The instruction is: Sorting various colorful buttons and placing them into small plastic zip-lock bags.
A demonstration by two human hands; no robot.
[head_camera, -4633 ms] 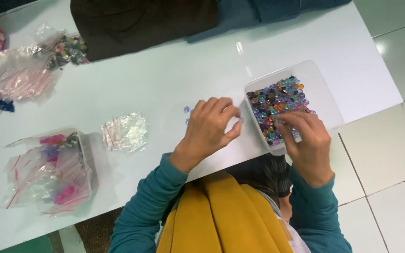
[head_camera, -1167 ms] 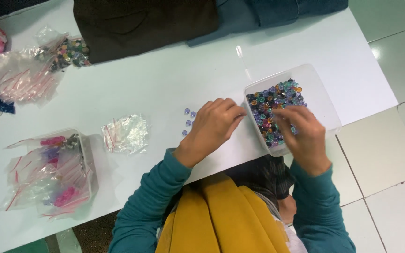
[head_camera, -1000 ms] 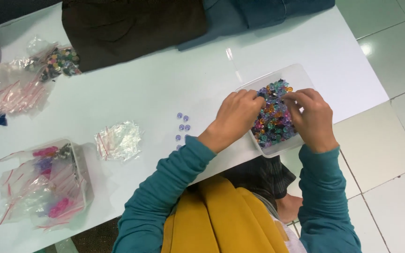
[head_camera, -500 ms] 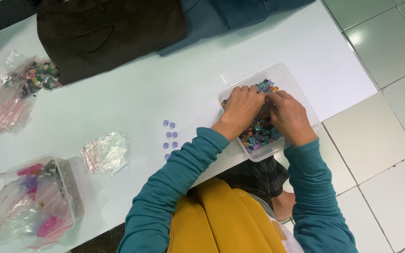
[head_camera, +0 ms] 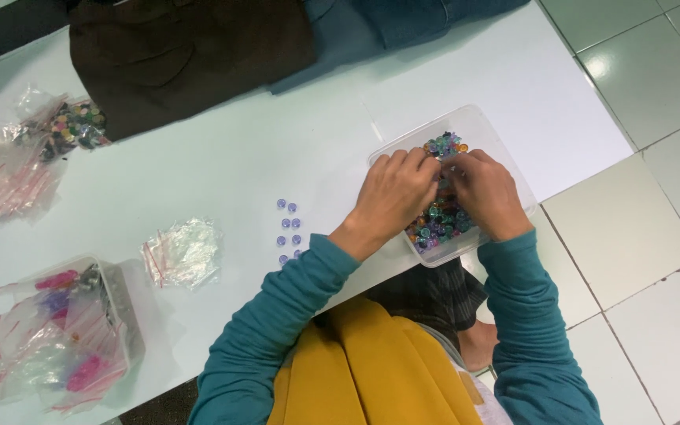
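Both hands are in the bead tub right now. My left hand (head_camera: pixel 393 195) and my right hand (head_camera: pixel 484 194) sit side by side over the one clear plastic container (head_camera: pixel 488 135) at the right edge of the white surface (head_camera: pixel 222 181), fingertips meeting near the far end of the pile. The fingers on both are curled down into the mixed colourful beads (head_camera: pixel 444 145), but from up here I honestly can't tell whether either one has actually pinched a bead or is just resting on them. Way too many beads in there to count: blue, purple, orange, green, all jumbled.

Just left of my left wrist there's a little cluster of purple beads (head_camera: pixel 288 231) laid out on the surface. I count seven, in roughly two short columns, though my sleeve may cover more.

Further left: one crumpled small clear zip bag (head_camera: pixel 182 250), then a second clear container (head_camera: pixel 116 311) stuffed with plastic bags holding pink and purple bits. Up in the far left corner are more bags (head_camera: pixel 9 177), one of them with dark mixed beads (head_camera: pixel 79 126). Brown cloth (head_camera: pixel 190 55) and blue cloth (head_camera: pixel 403 24) lie along the far edge.
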